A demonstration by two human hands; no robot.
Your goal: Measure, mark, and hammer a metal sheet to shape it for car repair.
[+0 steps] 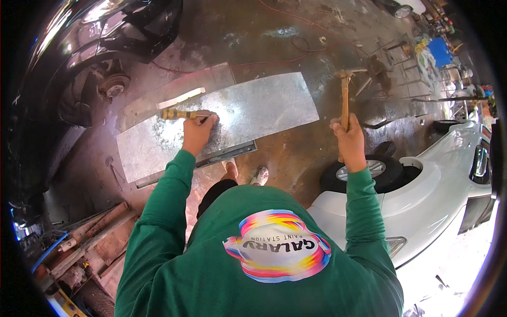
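My left hand (198, 133) is closed over the grey metal sheet (259, 111), its fingers pinching the shaft of a screwdriver (177, 114). The screwdriver has a yellow and black handle that points left, and it lies level with the sheet. Out to the right of the sheet, my right hand (349, 138) grips a hammer (345, 100) by its wooden handle. The hammer is raised, with its head at the far end, apart from the sheet. A white strip (181, 99) lies just beyond the screwdriver.
Under the sheet is a flat board (177, 87). A dark car (132, 37) with an exposed brake disc (113, 86) stands at far left, a white car (422, 195) at right. A red hose (264, 64) crosses the floor. Scrap wood (100, 238) lies at near left.
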